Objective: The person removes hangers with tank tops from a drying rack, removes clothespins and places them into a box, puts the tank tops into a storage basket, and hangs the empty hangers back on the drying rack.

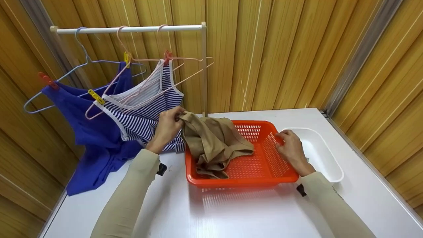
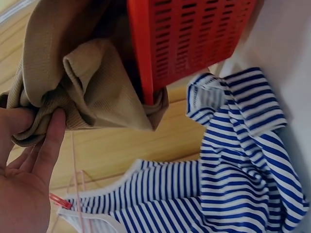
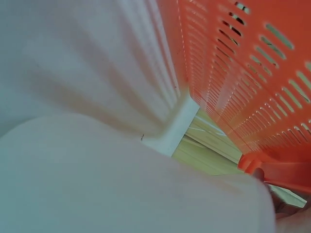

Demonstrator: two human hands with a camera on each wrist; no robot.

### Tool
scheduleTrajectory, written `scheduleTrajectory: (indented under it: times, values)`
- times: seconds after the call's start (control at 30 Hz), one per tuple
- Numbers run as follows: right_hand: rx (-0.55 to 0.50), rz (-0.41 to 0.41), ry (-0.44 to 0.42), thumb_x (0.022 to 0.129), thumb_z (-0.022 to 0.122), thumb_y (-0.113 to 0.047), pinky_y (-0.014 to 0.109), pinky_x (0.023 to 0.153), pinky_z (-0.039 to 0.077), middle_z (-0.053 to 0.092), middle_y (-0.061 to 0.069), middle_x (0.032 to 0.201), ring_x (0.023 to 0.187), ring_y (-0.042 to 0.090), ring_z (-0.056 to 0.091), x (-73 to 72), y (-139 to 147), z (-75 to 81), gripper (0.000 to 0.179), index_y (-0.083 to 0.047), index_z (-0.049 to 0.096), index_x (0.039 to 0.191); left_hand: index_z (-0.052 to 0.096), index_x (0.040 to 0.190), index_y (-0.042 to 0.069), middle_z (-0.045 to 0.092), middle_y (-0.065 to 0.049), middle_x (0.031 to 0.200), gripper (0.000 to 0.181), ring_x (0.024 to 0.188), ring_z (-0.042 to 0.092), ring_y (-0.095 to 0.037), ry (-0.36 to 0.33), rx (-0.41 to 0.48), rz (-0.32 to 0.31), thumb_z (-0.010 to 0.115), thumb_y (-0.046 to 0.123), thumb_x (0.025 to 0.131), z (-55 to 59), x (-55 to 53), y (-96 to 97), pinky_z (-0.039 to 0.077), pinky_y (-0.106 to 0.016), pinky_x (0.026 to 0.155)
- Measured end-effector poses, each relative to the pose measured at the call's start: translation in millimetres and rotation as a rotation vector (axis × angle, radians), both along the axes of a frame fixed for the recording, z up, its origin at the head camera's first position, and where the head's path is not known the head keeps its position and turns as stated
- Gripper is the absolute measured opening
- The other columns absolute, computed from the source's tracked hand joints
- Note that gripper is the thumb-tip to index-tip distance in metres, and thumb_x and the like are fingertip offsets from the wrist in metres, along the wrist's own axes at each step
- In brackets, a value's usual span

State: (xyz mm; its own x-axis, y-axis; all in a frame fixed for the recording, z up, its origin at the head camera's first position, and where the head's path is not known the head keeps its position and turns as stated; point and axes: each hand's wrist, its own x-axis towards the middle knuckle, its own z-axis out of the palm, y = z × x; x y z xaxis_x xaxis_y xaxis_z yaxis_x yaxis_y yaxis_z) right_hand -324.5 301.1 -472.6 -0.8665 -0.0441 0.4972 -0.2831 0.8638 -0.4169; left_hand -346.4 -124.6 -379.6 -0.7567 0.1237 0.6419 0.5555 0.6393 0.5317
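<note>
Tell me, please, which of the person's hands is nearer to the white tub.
Right. The right hand is at the red basket's rim, just beside the white tub; the left hand holds the brown garment at the basket's opposite side.

Brown garment [image 1: 214,140] at left hand [image 1: 168,125]: matt, finely ribbed cloth. Basket [image 1: 244,181] at right hand [image 1: 292,150]: glossy red plastic, perforated walls. White tray [image 1: 319,152] just outside right hand: smooth, plastic-looking. Table [image 1: 238,215] beneath both hands: smooth, faint gloss. Panels [image 1: 257,66] ahead of hands: wood-grained, slight sheen.
</note>
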Motion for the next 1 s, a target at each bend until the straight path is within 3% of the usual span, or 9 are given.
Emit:
scheduleTrajectory:
  times: [0.2, 0.83, 1.0]
  values:
    - [-0.020, -0.003, -0.049, 0.078, 0.067, 0.003, 0.056, 0.092, 0.045, 0.060, 0.027, 0.109, 0.103, 0.045, 0.058, -0.3, 0, 0.8, 0.034, 0.009, 0.068, 0.111, 0.071, 0.093, 0.002, 0.073, -0.015, 0.083, 0.024, 0.074, 0.068, -0.029, 0.032, -0.020, -0.012, 0.061, -0.011, 0.075, 6.0, 2.1, 6.5, 0.053, -0.045, 0.069]
    - [-0.030, -0.049, -0.083, 0.077, 0.070, -0.003, 0.056, 0.076, 0.050, 0.066, 0.027, 0.097, 0.089, 0.043, 0.063, 0.8, -9, 5.3, 0.036, 0.006, 0.069, 0.112, 0.072, 0.091, 0.002, 0.073, -0.015, 0.085, 0.025, 0.075, 0.067, -0.029, -0.005, -0.023, -0.008, 0.059, -0.012, 0.075, -3.1, 1.7, -1.9, 0.053, -0.044, 0.069]
    - [-0.032, -0.061, -0.094, 0.076, 0.069, -0.002, 0.056, 0.076, 0.050, 0.066, 0.028, 0.096, 0.088, 0.043, 0.063, -0.2, -9, 8.1, 0.036, 0.006, 0.070, 0.111, 0.072, 0.093, 0.001, 0.074, -0.015, 0.087, 0.027, 0.077, 0.067, -0.029, -0.007, -0.027, -0.004, 0.056, -0.012, 0.075, 0.8, 1.6, -3.5, 0.053, -0.044, 0.069]
